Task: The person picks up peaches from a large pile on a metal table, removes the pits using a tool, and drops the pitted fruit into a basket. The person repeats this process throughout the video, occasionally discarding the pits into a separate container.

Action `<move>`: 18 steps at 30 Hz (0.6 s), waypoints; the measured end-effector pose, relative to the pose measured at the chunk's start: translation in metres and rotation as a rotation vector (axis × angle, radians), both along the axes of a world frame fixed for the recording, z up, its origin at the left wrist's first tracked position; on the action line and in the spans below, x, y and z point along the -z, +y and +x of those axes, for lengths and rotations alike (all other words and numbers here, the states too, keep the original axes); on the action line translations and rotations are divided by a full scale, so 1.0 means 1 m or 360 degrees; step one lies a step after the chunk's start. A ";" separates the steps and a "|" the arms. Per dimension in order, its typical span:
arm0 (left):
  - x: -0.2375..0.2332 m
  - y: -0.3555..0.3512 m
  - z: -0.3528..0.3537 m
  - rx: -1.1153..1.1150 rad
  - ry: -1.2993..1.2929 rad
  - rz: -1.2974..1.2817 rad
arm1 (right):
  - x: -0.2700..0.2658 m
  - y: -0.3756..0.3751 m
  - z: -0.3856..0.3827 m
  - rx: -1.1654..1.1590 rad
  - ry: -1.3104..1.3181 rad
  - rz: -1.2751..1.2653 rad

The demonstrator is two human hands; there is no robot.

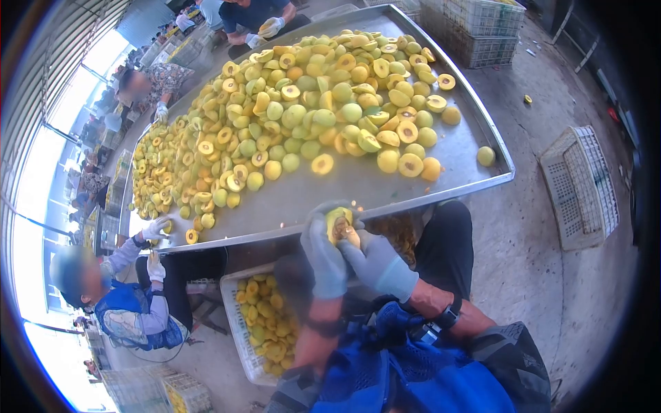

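Although the 2 grey gloves overlap the item, its cut face shows: 1 cut fruit (335,221), yellow-green, brown at the centre. Underside and far side: hidden by the fingers. Tan tip against the cut face: bare finger or tool, cannot tell.

Left hand (321,253): grip clamped around the cut fruit, which sits at its fingertips, on the side toward the right hand. Right hand (379,260): fingertips at the cut face; whether its grip is closed on anything, cannot tell. Location of the pair: just beside the near edge of the metal desk (265,221).

Pile of fruit (303,113), whole and halved: on the desk, beyond the hands; count not possible. Loose fruit (486,156), 1: near the desk's right corner.

White crate (231,310), 1, with yellow pieces: below left, partly covered by the left arm. Grey-white crate (585,186), 1: floor, right. Co-worker (141,313), 1: left. Person (251,17), 1: far side, cut off at the top.
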State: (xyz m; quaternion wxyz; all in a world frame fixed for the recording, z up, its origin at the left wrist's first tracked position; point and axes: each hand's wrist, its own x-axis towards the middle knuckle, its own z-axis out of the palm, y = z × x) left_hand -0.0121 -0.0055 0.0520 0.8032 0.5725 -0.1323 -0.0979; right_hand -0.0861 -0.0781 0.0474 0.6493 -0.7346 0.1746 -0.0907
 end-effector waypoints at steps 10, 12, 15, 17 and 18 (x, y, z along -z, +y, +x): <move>0.004 -0.004 0.008 -0.0081 0.0123 0.0026 | 0.010 -0.004 0.000 -0.0093 0.0009 0.0016; 0.007 0.006 0.015 0.0033 0.0194 0.0029 | 0.006 -0.003 0.000 -0.0132 0.0036 0.0132; -0.003 0.003 0.015 0.0036 0.0192 0.0088 | 0.006 -0.003 0.000 -0.0201 0.0093 0.0397; -0.006 0.001 0.017 0.0029 0.0226 0.0102 | 0.005 -0.005 -0.001 -0.0248 0.0148 0.0592; -0.005 0.002 0.019 0.0065 0.0290 0.0083 | 0.002 -0.007 -0.002 -0.0273 0.0182 0.0686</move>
